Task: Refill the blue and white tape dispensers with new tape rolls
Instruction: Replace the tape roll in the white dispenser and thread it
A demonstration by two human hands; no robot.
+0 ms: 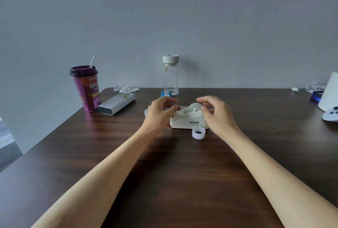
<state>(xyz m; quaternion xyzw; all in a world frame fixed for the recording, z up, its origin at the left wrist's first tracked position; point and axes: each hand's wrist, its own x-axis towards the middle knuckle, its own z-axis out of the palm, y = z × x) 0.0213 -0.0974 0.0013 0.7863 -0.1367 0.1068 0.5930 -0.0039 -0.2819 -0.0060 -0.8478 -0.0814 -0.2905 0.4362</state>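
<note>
White dispenser point(188, 120) sits mid-table point(164, 173), blue dispenser point(165, 93) just behind it at 11 o'clock. My left hand point(161, 113) pinches at its front end, can't tell on what; right hand point(216, 113) hovers over the roll point(195, 106), fingers loosely curled. Spare ring point(198, 132) at 6 o'clock.

Dark wood-grain table point(182, 182) vs plain grey-blue wall point(164, 17), soft even light, no hard shadows.

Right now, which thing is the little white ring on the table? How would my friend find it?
Start at the white tape dispenser marked VIVID, between the two hands in the middle of the dark wooden table. Just in front of it, nearer the person, lies the white ring. It is small, round and hollow, unlike the blocky dispenser.
</note>
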